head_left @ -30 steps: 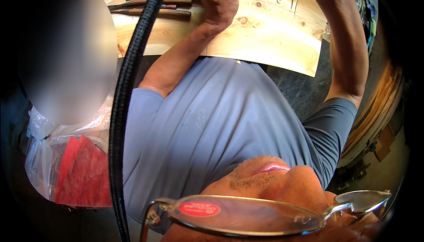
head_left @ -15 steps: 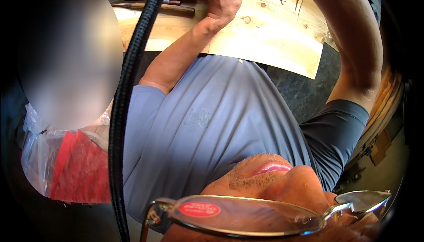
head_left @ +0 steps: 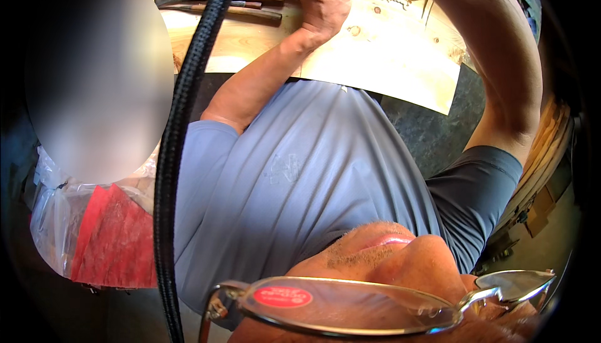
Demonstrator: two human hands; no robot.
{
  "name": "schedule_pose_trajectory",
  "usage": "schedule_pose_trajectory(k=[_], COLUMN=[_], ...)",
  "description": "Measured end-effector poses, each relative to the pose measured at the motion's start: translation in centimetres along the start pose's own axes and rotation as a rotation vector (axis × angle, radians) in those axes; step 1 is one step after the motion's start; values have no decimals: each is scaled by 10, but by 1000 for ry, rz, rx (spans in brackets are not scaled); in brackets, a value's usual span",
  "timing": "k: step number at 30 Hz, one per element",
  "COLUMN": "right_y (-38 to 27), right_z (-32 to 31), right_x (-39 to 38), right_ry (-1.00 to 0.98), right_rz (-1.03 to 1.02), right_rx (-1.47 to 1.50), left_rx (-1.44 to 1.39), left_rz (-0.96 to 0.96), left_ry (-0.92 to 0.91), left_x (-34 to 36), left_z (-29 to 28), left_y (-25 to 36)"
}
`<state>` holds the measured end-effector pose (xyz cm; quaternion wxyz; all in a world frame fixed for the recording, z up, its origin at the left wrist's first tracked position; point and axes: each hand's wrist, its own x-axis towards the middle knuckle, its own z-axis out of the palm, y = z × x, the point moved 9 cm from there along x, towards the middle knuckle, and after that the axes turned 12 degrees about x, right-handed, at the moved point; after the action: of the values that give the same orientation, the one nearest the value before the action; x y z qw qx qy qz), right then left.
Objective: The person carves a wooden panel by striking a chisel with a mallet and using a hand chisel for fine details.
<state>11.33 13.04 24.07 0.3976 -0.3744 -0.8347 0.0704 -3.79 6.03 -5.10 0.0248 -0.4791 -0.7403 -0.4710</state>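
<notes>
At the top of the head view, my left hand (head_left: 322, 2) is closed, its fingertips on something I cannot make out at the frame's edge. It is over a pale, knotty wooden board (head_left: 400, 67) with carved lines and scrollwork. My right forearm (head_left: 482, 36) reaches up from the right and leaves the top edge; the fingers of that hand are cut off or hidden. Several long tools with wooden handles (head_left: 250, 16) lie side by side on the board, left of my left hand.
A blurred patch covers the upper left. Below it are clear plastic (head_left: 53, 211) and red material (head_left: 116, 236). A black braided cord (head_left: 191, 80) crosses the view vertically. Stacked thin curved wooden pieces (head_left: 535, 161) stand at the right, beside a dark surface (head_left: 413, 130) under the board.
My left hand has shifted slightly right over the board. My right forearm and elbow have swung outward to the right.
</notes>
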Motion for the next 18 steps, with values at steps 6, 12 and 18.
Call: schedule_pose_trajectory(k=[6,12,18], right_y=[5,7,8], right_z=[-12,-9,-12], right_x=[-10,-8,-11], right_ry=[5,-4,-7], right_rz=[52,55,70], right_rx=[-61,-40,-47], left_rx=[-397,-1055,-711], left_rz=[354,-221,-364], left_ry=[-58,-350,-420], left_x=[32,31,58], left_z=[-62,-26,-29], left_y=[126,79,75])
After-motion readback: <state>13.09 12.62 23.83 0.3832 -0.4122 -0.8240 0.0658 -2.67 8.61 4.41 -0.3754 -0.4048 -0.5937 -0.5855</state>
